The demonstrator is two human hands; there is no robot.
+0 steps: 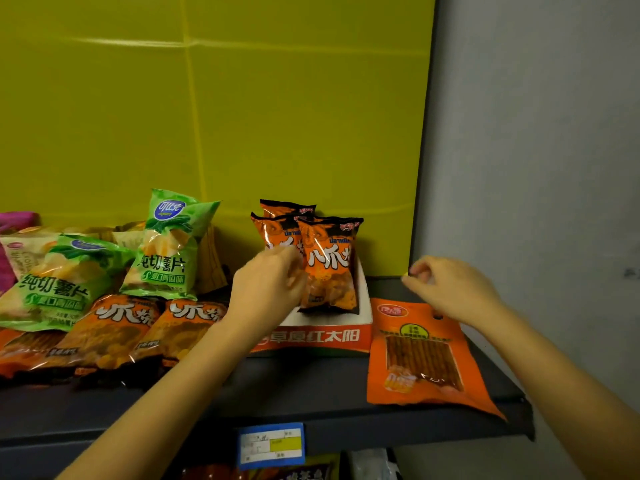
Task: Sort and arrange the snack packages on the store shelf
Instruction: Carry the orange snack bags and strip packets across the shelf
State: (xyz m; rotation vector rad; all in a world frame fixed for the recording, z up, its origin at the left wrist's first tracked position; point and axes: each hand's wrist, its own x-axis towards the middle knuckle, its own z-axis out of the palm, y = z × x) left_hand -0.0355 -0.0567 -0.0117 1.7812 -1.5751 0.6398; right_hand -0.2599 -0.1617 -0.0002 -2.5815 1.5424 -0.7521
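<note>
Three upright orange packs point(329, 268), two green bags point(169, 251); left hand point(268, 287) unclear, right hand point(450, 289) slack.

Back panel point(242, 98): glossy yellow-green with faint seams, filling the far side from the left to past centre.
Side wall point(536, 133): plain grey, on the right.
Display box point(325, 337): white inside, red front with white characters, right of centre.
Price tag point(271, 445): blue-framed, white and yellow fields, near centre; print unreadable.
</note>
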